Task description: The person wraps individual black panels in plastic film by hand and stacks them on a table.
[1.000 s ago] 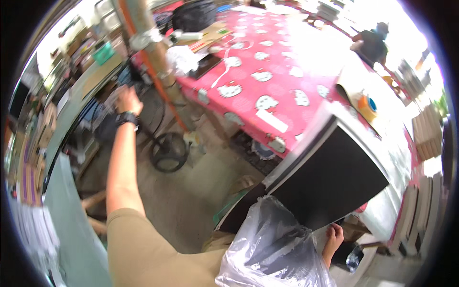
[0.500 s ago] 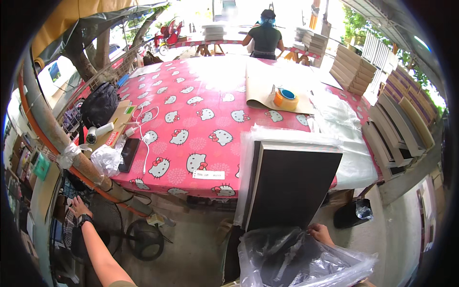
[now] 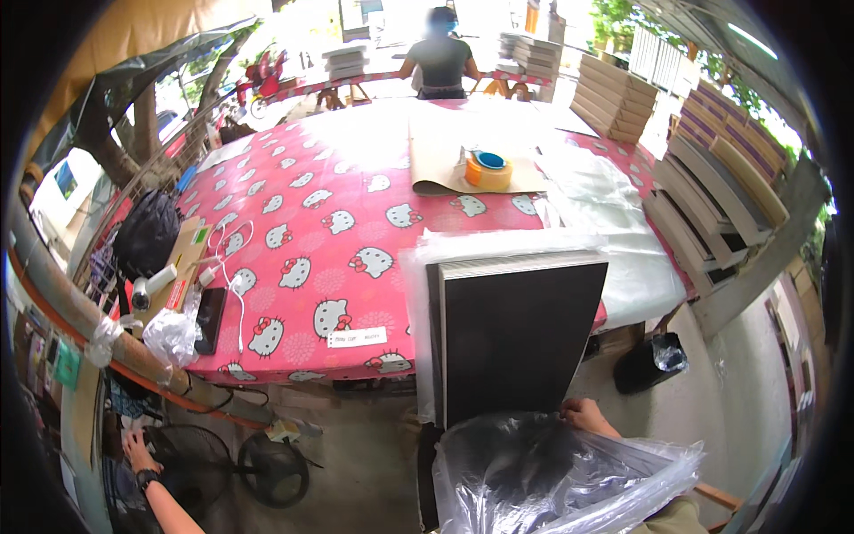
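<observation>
While left hand [image 3: 140, 454] spreads near fan [image 3: 197, 463], right hand [image 3: 589, 416] holds plastic bag [image 3: 556, 476].

Beyond the right hand's fingers [image 3: 569, 409], a broad table covered in pink cat-print cloth [image 3: 369, 303] is stretching toward glaring daylight, which is bleaching its far end. Grey concrete floor [image 3: 360, 454] is spreading below them, a grey metal roof [image 3: 712, 44] is sloping high to their right, and an orange-tan fabric awning [image 3: 120, 53] is hanging high to their left.
</observation>
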Demonstrator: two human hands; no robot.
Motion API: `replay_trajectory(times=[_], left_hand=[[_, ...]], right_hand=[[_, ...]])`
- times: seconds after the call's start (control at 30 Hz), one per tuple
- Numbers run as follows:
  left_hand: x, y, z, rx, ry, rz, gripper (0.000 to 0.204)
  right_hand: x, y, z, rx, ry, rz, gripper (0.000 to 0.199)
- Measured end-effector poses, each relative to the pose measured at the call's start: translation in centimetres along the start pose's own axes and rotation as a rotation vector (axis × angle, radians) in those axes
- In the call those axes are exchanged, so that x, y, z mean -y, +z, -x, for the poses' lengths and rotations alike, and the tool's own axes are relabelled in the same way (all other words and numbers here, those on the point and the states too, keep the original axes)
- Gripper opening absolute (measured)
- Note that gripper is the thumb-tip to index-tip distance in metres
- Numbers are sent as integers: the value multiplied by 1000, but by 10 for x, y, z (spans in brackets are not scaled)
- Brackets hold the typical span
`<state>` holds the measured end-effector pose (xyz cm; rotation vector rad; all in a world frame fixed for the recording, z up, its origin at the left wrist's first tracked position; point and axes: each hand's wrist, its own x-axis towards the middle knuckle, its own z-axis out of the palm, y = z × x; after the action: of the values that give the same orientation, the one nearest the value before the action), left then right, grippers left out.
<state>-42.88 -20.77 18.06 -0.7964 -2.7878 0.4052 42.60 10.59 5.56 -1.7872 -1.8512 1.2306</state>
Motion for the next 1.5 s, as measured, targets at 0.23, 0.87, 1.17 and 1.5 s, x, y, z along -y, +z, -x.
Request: replay_trajectory(times=[0.23, 0.87, 1.17, 1.5], left_hand=[[7, 14, -11, 119, -99, -145, 106], [-207, -85, 90, -403, 265, 851, 26], [-424, -227, 278, 1600, 1817, 1655, 75], [-483, -172, 325, 1467, 1609, 802, 52]], right_hand=[[27, -6, 11, -28, -27, 11, 22], [31, -99, -35, -997, -492, 354, 23], [35, -146, -80, -735, -622, 291, 15], [15, -210, -109, -781, -336, -676, 12]])
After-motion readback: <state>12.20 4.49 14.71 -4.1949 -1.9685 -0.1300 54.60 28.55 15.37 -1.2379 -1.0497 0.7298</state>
